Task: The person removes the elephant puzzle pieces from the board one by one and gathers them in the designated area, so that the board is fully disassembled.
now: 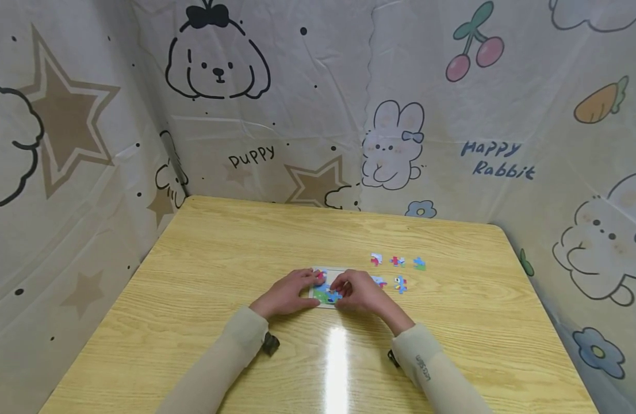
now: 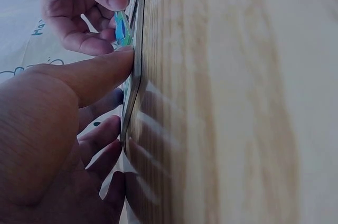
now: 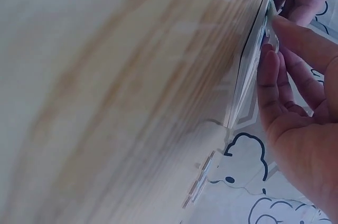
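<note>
In the head view a shallow puzzle board (image 1: 326,307) holds joined blue, green and red pieces. My left hand (image 1: 292,292) rests at its left side, fingers spread over the upper pieces and thumb at the near edge. With thumb and fingers, my right hand (image 1: 360,291) pinches a blue-green puzzle piece (image 1: 335,296) over the board's lower right. The left wrist view shows this piece (image 2: 122,29) tilted up from the board (image 2: 138,60), close to my left thumb. From the right wrist, the piece (image 3: 272,39) appears edge-on between my fingers, partly hidden.
Several loose puzzle pieces lie right of the board, including a red-white one (image 1: 376,259), a blue-green one (image 1: 419,263) and a blue one (image 1: 400,284). They rest on a wooden table (image 1: 235,241), with a printed cloth (image 1: 318,132) hanging behind and at both sides.
</note>
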A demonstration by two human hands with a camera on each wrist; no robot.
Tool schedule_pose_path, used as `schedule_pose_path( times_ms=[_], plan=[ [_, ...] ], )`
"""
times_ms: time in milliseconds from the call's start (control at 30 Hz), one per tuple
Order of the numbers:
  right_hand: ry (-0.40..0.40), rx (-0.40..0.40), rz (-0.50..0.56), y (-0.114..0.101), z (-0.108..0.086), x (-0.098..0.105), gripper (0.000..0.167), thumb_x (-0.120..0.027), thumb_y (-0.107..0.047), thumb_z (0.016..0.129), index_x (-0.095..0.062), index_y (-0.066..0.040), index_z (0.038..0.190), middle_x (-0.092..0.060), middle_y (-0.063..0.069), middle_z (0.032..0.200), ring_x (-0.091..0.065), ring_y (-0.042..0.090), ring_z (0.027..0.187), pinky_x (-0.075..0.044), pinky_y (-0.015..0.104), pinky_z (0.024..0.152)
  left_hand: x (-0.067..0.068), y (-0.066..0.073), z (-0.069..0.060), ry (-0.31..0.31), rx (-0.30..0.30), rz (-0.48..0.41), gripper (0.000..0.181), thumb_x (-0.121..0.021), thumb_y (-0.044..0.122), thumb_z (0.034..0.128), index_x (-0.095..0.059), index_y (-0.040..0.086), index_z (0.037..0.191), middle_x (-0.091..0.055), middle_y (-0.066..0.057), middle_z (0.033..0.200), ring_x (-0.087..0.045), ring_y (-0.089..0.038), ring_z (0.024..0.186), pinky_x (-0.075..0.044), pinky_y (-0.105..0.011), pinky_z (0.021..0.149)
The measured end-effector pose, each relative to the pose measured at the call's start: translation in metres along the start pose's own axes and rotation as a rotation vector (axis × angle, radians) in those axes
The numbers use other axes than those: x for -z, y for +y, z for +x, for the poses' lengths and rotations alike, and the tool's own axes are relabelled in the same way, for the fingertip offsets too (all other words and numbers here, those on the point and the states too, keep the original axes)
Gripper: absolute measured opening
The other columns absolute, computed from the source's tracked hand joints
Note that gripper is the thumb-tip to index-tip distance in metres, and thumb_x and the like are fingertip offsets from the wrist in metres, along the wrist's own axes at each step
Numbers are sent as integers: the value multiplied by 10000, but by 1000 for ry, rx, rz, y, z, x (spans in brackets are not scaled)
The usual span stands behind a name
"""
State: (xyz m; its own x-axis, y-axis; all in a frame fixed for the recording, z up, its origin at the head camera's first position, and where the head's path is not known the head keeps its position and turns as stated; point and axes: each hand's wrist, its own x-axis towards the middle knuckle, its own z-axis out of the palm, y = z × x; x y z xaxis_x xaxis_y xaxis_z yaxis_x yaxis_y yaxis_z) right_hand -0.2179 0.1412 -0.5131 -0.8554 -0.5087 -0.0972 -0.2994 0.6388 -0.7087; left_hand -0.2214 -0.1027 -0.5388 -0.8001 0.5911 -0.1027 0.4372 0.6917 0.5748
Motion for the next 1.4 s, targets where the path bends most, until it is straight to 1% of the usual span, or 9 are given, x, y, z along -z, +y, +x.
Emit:
schedule_pose_path(
  times_ms=[367, 633, 867, 1067, 1233, 1400],
  plan=[
    [4, 4, 7, -1, -2, 2, 286, -869, -5, 787, -764, -38, 1051, -706, 63, 948, -629, 119, 824, -548, 239, 734, -1, 1, 0, -12, 7, 2, 597, -676, 413, 1003, -524, 195, 1538, -368, -89, 1668, -315, -338, 1549, -313, -566, 1227],
    [9, 23, 6, 2, -3, 4, 287, -874, -23, 792, -762, -49, 1055, -703, 37, 953, -624, 116, 823, -549, 244, 745, 1, 3, 0, -8, 11, 10, 591, -690, 395, 997, -538, 182, 1527, -389, -99, 1656, -335, -341, 1539, -318, -559, 1227],
    [13, 9, 9, 5, -6, 8, 281, -866, -39, 815, -761, -67, 1075, -697, 23, 982, -621, 115, 845, -554, 262, 771, 3, 4, 0, -3, 0, 12, 594, -695, 386, 993, -540, 168, 1524, -396, -101, 1652, -336, -342, 1538, -314, -555, 1231],
    [21, 6, 0, 7, -9, 14, 277, -861, -44, 824, -764, -76, 1082, -707, 22, 999, -628, 109, 858, -560, 260, 781, 2, 3, 1, -1, 10, 0, 596, -694, 391, 994, -537, 179, 1528, -392, -114, 1650, -337, -346, 1536, -312, -562, 1229],
    [32, -3, 11, 9, -13, 18, 266, -856, -33, 823, -762, -62, 1070, -707, 39, 1010, -627, 128, 872, -560, 269, 797, 2, 3, 1, -3, 23, 4, 596, -690, 403, 994, -537, 188, 1529, -393, -114, 1649, -340, -342, 1533, -320, -558, 1226],
    [52, -17, 15, 14, -19, 22, 265, -855, -28, 825, -761, -46, 1072, -699, 44, 996, -627, 129, 867, -559, 255, 784, 3, 5, -2, -6, 15, 2, 595, -695, 379, 994, -537, 165, 1527, -399, -103, 1649, -335, -348, 1537, -312, -564, 1228]
  ],
)
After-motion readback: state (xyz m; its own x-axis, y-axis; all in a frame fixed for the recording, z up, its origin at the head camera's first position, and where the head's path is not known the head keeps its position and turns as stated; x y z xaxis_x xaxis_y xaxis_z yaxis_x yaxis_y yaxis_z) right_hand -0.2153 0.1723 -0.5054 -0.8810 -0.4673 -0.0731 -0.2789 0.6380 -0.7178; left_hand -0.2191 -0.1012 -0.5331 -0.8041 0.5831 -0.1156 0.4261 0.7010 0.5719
